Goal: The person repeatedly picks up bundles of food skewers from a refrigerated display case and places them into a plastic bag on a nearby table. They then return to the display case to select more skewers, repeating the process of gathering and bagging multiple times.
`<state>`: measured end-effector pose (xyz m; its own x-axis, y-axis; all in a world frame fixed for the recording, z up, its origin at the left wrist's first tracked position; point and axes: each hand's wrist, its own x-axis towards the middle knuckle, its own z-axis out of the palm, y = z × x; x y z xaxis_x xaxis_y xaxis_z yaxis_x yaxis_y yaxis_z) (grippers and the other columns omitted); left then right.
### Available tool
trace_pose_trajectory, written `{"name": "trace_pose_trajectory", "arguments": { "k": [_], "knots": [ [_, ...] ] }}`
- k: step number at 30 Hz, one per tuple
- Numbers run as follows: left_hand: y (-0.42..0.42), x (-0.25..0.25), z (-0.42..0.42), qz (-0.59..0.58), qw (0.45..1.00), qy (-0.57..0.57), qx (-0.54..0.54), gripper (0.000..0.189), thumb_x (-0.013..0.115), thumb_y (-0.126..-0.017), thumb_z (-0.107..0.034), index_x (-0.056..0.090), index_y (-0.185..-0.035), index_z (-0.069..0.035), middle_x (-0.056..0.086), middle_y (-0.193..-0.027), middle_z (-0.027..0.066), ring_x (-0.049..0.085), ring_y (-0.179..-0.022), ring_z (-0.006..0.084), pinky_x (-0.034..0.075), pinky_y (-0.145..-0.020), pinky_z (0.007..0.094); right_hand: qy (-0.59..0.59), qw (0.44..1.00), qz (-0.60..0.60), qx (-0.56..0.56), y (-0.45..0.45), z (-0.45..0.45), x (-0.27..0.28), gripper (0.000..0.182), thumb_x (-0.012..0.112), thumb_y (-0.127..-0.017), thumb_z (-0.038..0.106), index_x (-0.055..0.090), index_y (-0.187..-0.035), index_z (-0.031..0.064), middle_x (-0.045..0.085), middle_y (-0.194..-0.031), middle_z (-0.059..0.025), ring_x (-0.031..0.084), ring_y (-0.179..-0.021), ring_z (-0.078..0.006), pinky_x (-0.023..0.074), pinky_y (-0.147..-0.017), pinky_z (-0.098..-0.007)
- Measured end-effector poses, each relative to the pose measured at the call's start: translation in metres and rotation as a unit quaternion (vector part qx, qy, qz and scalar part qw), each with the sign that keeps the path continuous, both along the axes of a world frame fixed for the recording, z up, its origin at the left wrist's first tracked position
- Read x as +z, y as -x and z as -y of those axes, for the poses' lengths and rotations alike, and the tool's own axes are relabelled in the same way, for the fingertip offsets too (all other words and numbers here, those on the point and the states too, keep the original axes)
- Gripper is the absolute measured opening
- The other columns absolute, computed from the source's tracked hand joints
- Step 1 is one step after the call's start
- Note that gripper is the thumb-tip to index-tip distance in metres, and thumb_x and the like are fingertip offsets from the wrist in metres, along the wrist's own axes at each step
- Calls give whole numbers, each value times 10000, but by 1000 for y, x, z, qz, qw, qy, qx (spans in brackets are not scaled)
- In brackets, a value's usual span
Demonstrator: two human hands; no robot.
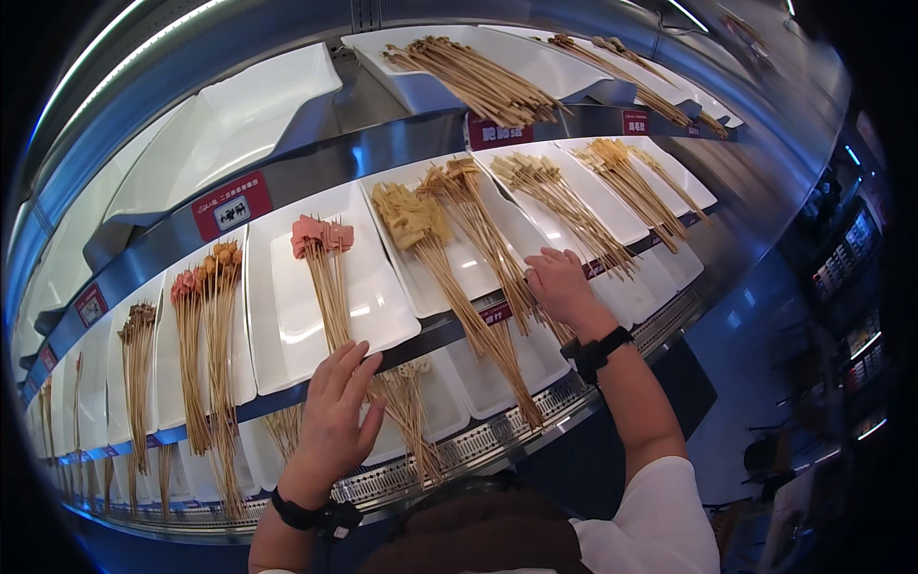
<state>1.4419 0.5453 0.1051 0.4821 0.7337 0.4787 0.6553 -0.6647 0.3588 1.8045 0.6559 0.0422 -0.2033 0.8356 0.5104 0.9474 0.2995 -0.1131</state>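
My left hand [337, 412] is raised with thumb and fingers apart. Its fingertips cover the lower ends of skewers with folded pink meat slices [323, 235], which lie in a white tray [287, 316]. Further right, my right hand [563, 287] has bent fingers beside the sticks of brown folded-food skewers [459, 179]; whether it grips any is hidden. Yellowish tofu-skin-like skewers [412, 215] share that tray [473, 264], their long sticks hanging over its front edge. Skewers with pale pieces [531, 171] lie just beyond my right hand. Both wrists wear black bands.
Upper-shelf trays include a bare one [237, 115] and one with a thick skewer bundle [480, 75]. Skewers of orange-brown balls [222, 257] and dark meat [138, 319] stand left. Below run more trays and a perforated metal ledge [495, 427]. Red labels [231, 206] bear writing.
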Motion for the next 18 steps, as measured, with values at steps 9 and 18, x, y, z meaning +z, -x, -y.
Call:
{"name": "trace_pose_trajectory", "arguments": {
  "k": [9, 18],
  "knots": [
    [-79, -53, -65, -113, 990, -10, 84, 460, 665, -817, -190, 521, -1220, -20, 462, -1325, 158, 334, -1305, 410, 322, -1048, 476, 22, 996, 18, 83, -21, 11, 0, 151, 506, -889, 209, 595, -904, 88, 622, -926, -76, 559, -977, -235, 324, -1000, -499],
    [-106, -66, -61, -78, 987, 29, 136, 364, 612, -831, -96, 504, -1168, -10, 365, -1420, 194, 265, -1351, 429, 267, -1082, 488, -92, 978, -171, 76, -92, 32, 13, 337, 575, -885, 210, 553, -1165, 24, 575, -1175, -132, 503, -1155, -282, 310, -1034, -480]
  ]
}}
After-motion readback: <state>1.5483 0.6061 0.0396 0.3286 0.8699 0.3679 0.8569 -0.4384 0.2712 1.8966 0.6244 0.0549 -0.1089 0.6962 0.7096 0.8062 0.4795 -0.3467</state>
